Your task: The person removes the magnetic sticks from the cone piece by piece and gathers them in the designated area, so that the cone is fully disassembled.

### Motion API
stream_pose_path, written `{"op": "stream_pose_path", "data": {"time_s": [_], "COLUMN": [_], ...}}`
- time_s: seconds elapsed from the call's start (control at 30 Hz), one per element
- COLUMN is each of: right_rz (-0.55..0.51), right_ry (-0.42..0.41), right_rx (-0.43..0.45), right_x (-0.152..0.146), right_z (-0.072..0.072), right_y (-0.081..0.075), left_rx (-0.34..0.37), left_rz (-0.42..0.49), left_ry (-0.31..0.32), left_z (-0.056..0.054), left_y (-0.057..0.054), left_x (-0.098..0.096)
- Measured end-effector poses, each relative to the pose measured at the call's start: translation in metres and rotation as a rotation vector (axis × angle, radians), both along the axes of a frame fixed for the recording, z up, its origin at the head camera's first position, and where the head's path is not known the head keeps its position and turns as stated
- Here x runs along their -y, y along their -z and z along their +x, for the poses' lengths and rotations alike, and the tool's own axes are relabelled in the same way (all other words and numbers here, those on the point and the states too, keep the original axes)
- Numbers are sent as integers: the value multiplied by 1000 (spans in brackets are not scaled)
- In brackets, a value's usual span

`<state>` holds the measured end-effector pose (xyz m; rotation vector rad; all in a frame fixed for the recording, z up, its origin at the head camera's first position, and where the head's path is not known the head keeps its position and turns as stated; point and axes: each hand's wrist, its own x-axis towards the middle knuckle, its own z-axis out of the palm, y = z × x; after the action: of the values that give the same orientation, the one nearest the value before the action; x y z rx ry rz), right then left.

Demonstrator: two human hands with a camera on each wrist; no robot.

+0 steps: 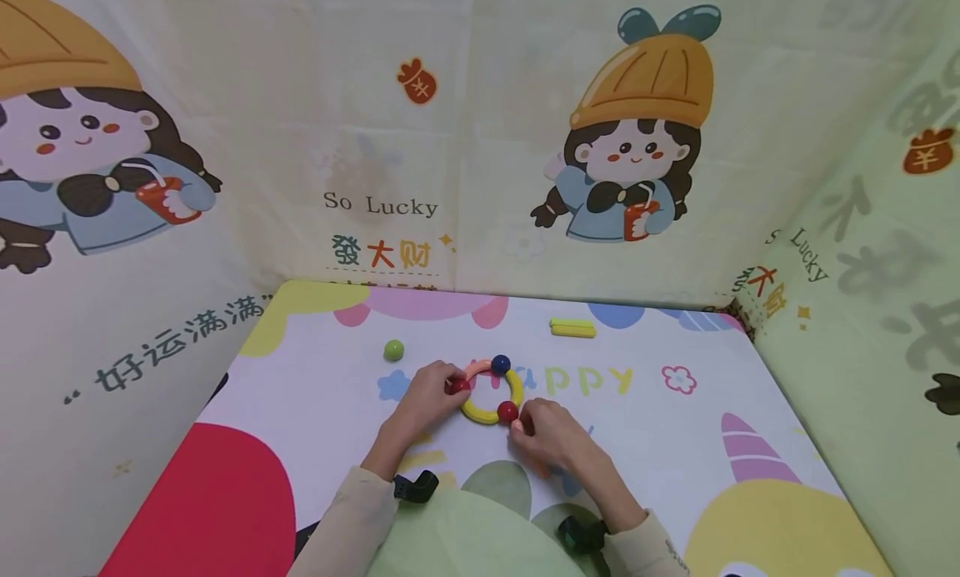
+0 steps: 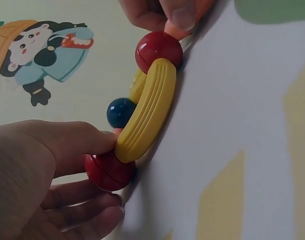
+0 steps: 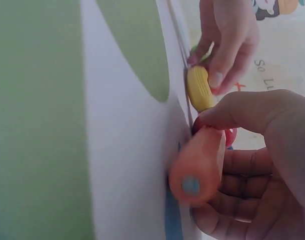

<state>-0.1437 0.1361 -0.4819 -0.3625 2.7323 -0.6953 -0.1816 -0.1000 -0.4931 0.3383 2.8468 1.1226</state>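
Observation:
A ring of curved rods and balls lies on the table. Its left red ball (image 2: 110, 172) is pinched by my left hand (image 1: 431, 393), thumb on top near the end of a ribbed yellow rod (image 2: 148, 112). That rod runs to a second red ball (image 1: 507, 412). Another yellow rod (image 1: 516, 387) links this ball to a dark blue ball (image 1: 500, 364), and a pink-orange rod (image 1: 477, 367) completes the far left side. My right hand (image 1: 555, 434) holds a separate orange rod (image 3: 197, 167) against the second red ball, its blue-grey end pointing away.
Beyond the ring to the left sits a green ball (image 1: 393, 350). Two yellow rods (image 1: 573, 328) lie side by side toward the back right. A printed cloth wall (image 1: 480, 252) rises behind the patterned tabletop (image 1: 637, 444).

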Motion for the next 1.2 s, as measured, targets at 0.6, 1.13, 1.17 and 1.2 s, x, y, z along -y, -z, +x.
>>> {"op": "stream_pose_path", "data": {"time_s": [0.6, 1.13, 1.17, 1.2], "right_rz": [-14, -16, -13, -12], "right_ry": [-104, -189, -182, -177], "right_rx": [-187, -338, -332, -326], "right_x": [-12, -11, -10, -10], "right_z": [-23, -43, -44, -44], "right_y": [7, 8, 8, 8], "left_rx": [-157, -207, -204, -203], "left_rz": [-182, -214, -217, -224], "left_ry": [4, 48, 48, 47], "left_z": [41, 61, 61, 61], "left_y": [-3, -8, -8, -7], "left_x": [1, -3, -3, -3]}}
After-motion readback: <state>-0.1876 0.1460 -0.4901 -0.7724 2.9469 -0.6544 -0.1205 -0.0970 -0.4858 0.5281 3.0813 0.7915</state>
